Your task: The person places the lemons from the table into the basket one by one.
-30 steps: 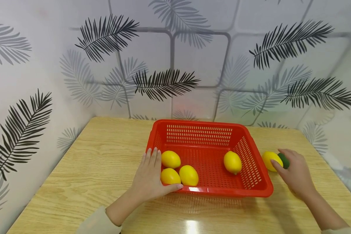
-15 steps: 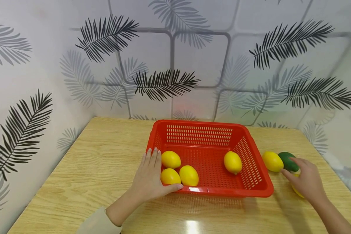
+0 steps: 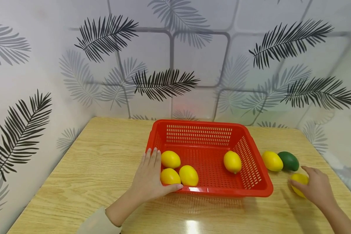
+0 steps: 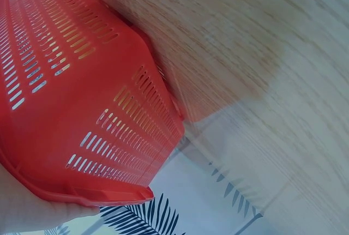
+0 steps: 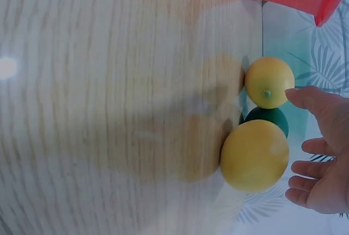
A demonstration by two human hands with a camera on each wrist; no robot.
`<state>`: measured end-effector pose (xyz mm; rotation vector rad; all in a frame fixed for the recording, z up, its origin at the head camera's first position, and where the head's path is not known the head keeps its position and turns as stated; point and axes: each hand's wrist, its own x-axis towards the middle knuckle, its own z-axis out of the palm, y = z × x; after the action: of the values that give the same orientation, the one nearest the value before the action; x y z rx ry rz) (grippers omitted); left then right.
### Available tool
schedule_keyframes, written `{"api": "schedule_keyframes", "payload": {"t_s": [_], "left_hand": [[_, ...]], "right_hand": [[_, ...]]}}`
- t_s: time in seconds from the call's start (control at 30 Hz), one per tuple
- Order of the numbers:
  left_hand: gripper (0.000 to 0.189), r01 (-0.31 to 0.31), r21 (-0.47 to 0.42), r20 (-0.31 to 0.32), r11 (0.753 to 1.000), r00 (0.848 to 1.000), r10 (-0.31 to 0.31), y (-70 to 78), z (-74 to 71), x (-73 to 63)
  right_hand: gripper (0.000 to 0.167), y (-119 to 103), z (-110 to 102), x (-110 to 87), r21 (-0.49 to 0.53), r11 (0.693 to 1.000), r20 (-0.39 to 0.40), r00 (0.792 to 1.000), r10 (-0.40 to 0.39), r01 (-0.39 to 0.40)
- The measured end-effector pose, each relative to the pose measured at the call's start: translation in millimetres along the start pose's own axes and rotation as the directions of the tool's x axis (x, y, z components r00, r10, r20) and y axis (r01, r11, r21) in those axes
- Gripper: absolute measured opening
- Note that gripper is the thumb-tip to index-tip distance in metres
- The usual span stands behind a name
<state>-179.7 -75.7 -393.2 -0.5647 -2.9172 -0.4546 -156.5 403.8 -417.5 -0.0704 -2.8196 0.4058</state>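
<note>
1. The red basket (image 3: 228,191) is touched around eight o'clock by the left hand (image 3: 148,180), fingers straight, thumb spread.
2. The near lemon (image 3: 299,177), at half past three from the basket, is partly hidden by the right hand (image 3: 317,188), thumb and fingers spread apart; contact cannot be told.
3. A reach for this lemon is judged the present step; thumb and fingers seem required to be closed around it.

There are six yellow lemons (image 3: 232,162), one green fruit (image 3: 289,161), one basket (image 3: 222,191).
</note>
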Motion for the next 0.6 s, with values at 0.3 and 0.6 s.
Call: {"api": "schedule_keyframes", "payload": {"t_s": [0.3,0.6], "left_hand": [[0.114,0.002,-0.007,0.006,1.0,1.0,-0.002,0.0,-0.1,-0.4],[0.114,-0.001,-0.007,-0.003,1.0,1.0,0.001,-0.5,0.3,-0.2]], "right_hand": [[0.067,14,3,0.4,-0.034,0.998,0.114,0.992,0.052,-0.049],[0.068,22,6,1.0,-0.022,0.996,0.176,0.98,0.088,-0.085]]}}
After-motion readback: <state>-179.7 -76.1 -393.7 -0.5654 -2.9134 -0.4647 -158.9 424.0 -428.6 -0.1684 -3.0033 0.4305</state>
